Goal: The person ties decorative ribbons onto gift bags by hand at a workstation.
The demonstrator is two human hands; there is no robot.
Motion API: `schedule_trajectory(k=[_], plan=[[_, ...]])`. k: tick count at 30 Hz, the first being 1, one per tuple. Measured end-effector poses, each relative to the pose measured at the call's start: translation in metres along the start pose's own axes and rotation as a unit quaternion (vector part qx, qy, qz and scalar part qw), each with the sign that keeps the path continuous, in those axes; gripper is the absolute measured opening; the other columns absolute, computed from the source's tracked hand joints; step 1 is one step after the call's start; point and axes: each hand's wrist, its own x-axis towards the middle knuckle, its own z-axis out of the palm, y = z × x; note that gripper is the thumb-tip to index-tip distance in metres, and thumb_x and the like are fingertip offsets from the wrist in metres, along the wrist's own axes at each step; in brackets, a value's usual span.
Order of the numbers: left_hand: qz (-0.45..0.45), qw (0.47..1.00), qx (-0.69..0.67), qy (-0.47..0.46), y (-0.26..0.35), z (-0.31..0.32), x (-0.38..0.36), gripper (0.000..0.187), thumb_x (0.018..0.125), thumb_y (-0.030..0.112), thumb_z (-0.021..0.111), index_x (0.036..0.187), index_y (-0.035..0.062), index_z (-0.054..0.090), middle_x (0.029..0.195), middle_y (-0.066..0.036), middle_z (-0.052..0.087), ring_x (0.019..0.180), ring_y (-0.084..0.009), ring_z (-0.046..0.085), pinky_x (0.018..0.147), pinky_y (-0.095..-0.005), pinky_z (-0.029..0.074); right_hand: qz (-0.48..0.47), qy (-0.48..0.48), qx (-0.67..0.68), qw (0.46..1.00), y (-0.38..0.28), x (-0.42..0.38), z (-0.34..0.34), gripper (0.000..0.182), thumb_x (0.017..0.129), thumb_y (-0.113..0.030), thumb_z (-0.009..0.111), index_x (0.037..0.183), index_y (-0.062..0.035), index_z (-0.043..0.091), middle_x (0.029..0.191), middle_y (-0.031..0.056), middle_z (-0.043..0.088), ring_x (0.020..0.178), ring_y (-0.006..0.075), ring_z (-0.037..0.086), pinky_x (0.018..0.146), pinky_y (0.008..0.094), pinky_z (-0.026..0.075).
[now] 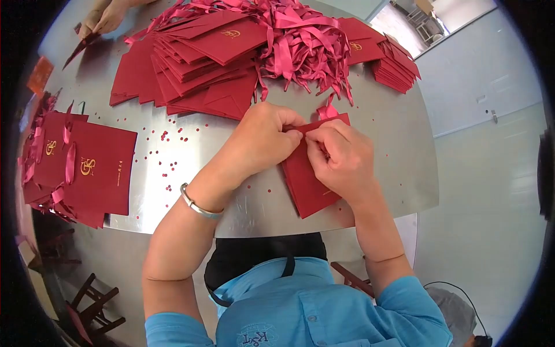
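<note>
A flat red paper bag (309, 188) lies at a slant in front of me near the table's edge. A pink ribbon (327, 110) sticks out beyond its far edge. My left hand (269, 136), with a silver bracelet (199, 203) at the wrist, is closed, thumb and fingers pinching at the bag's upper left edge. Over the bag's upper right part is my right hand (342, 156), its fingers curled in a pinch close to the left fingertips. What lies between the right fingertips is hidden.
Stacked red bags (214, 63) and a heap of pink ribbons (303, 49) lie at the back. More bags (396, 69) stand back right. Ribboned bags (104, 168) lie left. Small red paper dots (165, 136) dot the metal table (393, 162). Another person's hand (110, 17) shows far left.
</note>
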Motion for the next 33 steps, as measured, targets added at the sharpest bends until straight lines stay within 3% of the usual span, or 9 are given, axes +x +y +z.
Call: schedule_trajectory(k=[3,6,9,11,20,24,26,29,33], plan=[[0.002,1.0,0.001,-0.015,0.004,-0.002,0.0,0.022,0.08,-0.001,0.058,0.099,-0.0057,0.068,0.08,-0.01,0.07,0.077,-0.0114,0.064,0.072,-0.0273,0.051,0.023,-0.016,-0.017,0.999,-0.005,0.0,0.001,0.014,0.067,0.004,0.07,0.077,-0.0039,0.063,0.074,0.0059,0.063,0.061,0.0234,0.061,0.054,0.0321,0.049],[0.002,1.0,0.015,-0.006,0.0,0.0,0.001,0.021,0.08,-0.001,0.058,0.097,-0.0049,0.069,0.076,-0.006,0.069,0.072,-0.0093,0.061,0.067,-0.026,0.05,0.044,-0.054,-0.05,0.996,-0.009,0.003,0.0,0.013,0.069,0.004,0.069,0.078,-0.0035,0.063,0.075,0.0061,0.062,0.063,0.024,0.061,0.056,0.0329,0.049],[-0.062,0.998,-0.026,-0.014,0.006,-0.002,0.001,0.02,0.08,0.0,0.058,0.095,-0.0038,0.07,0.073,-0.002,0.065,0.067,-0.0069,0.056,0.061,-0.0245,0.048,0.067,-0.074,-0.017,0.995,-0.006,0.007,-0.005,0.012,0.071,0.003,0.069,0.08,-0.0029,0.064,0.078,0.0075,0.064,0.064,0.0231,0.061,0.058,0.0328,0.05],[-0.046,0.999,-0.024,-0.005,0.001,-0.001,0.002,0.019,0.08,0.0,0.058,0.094,-0.0033,0.07,0.072,0.0,0.063,0.065,-0.0058,0.054,0.059,-0.0237,0.046,0.144,-0.092,0.094,0.981,-0.005,0.009,-0.011,0.013,0.072,0.003,0.07,0.083,-0.0026,0.065,0.08,0.0092,0.065,0.064,0.0222,0.062,0.058,0.032,0.049],[-0.03,0.999,-0.034,-0.002,0.0,-0.001,0.002,0.018,0.08,0.0,0.058,0.093,-0.0026,0.071,0.07,0.001,0.062,0.062,-0.0035,0.05,0.053,-0.0222,0.042,0.052,-0.048,0.029,0.997,-0.005,0.004,-0.001,0.014,0.071,0.006,0.069,0.082,-0.0014,0.066,0.08,0.0091,0.065,0.066,0.0218,0.062,0.059,0.0306,0.05],[-0.045,0.998,-0.046,-0.001,-0.001,0.001,0.001,0.018,0.081,0.0,0.058,0.094,-0.0021,0.071,0.069,0.002,0.061,0.06,-0.0038,0.05,0.052,-0.0221,0.042,0.066,-0.049,0.042,0.996,-0.004,0.006,-0.005,0.011,0.072,0.007,0.068,0.081,-0.0008,0.066,0.078,0.0083,0.065,0.067,0.0201,0.063,0.058,0.0295,0.049],[-0.045,0.998,-0.041,-0.008,0.001,0.002,0.001,0.019,0.081,0.001,0.058,0.094,-0.0018,0.071,0.069,0.002,0.061,0.059,-0.0038,0.05,0.052,-0.022,0.041,0.128,-0.08,0.08,0.985,-0.01,0.011,-0.013,0.01,0.073,0.006,0.067,0.081,-0.0005,0.066,0.077,0.0081,0.065,0.065,0.0178,0.062,0.057,0.0288,0.048],[-0.04,0.998,-0.035,-0.014,0.004,0.001,0.0,0.019,0.082,0.002,0.058,0.095,-0.0011,0.071,0.068,0.002,0.06,0.059,-0.0039,0.05,0.051,-0.0218,0.041,0.12,-0.062,0.08,0.988,-0.008,0.007,-0.012,0.009,0.074,0.005,0.068,0.081,-0.0008,0.067,0.077,0.0088,0.065,0.063,0.0164,0.059,0.056,0.0286,0.046],[-0.055,0.998,-0.026,-0.027,0.005,0.0,0.0,0.019,0.082,0.003,0.058,0.095,-0.0013,0.071,0.068,0.003,0.06,0.059,-0.0037,0.049,0.051,-0.0222,0.042,0.168,-0.041,0.09,0.981,-0.012,0.006,-0.011,0.012,0.074,0.005,0.068,0.084,-0.0018,0.067,0.077,0.0095,0.064,0.061,0.0188,0.058,0.056,0.0294,0.045]])
